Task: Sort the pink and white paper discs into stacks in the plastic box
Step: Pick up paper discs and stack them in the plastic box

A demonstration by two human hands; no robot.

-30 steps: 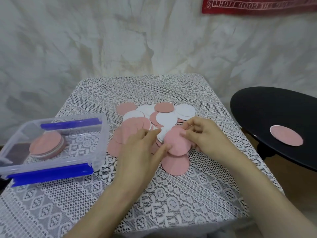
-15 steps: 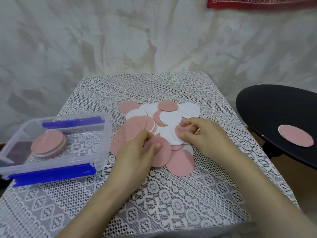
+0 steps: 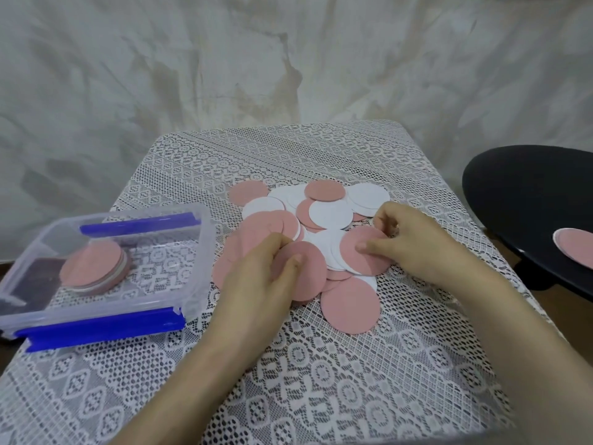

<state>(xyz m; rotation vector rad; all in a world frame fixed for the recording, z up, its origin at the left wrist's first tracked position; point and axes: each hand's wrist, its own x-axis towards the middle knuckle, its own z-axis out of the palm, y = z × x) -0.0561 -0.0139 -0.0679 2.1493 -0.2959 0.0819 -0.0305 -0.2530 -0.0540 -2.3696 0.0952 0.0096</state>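
Observation:
A loose pile of pink and white paper discs (image 3: 327,213) lies in the middle of the lace-covered table. My left hand (image 3: 256,284) pinches a pink disc (image 3: 308,271) at the pile's near left side. My right hand (image 3: 414,242) grips another pink disc (image 3: 359,255) just to the right, thumb on top. A single pink disc (image 3: 351,305) lies flat nearest me. The clear plastic box (image 3: 192,252) with blue clips stands at the left, holding one stack of discs with pink on top (image 3: 93,263).
A black round stool (image 3: 526,194) stands at the right with one pink disc (image 3: 577,252) on it. A draped pale cloth hangs behind the table. The table's lace cloth (image 3: 321,380) stretches toward me.
The left hand took a pink disc from the right hand and drew it slightly left. The right hand then picked up another pink disc from the pile. The view shifted a little.

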